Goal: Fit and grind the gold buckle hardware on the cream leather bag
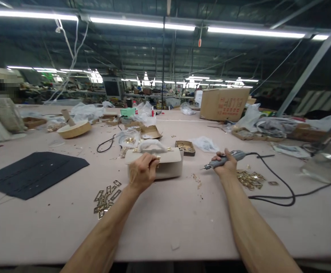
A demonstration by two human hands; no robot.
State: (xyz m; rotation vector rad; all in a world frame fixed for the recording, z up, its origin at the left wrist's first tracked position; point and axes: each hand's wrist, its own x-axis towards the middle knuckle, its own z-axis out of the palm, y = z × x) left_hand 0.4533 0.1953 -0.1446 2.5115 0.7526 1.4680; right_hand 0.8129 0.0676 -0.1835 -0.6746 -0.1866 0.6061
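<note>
A cream handbag [168, 167] with a wrapped top handle and gold fittings stands on the pink-covered table [165, 220]. My left hand [144, 170] is at the bag's front flap, its fingers closed in a pinch by the gold clasp [158, 157]; the fingers partly hide what they grip. To the right of the bag, my right hand [226, 163] is wrapped round a grey corded electric screwdriver [217, 163], its tip pointing left toward the bag. Small gold pieces [196, 180] lie on the table between the bag and the screwdriver.
Gold plates [104, 199] lie left of my left forearm, more gold parts [251, 179] beside my right one. A black sheet [36, 172] is at the left. Behind are a small parts box [185, 148], a tape roll [74, 129] and a large carton [224, 104]. The black cord [285, 204] loops rightward.
</note>
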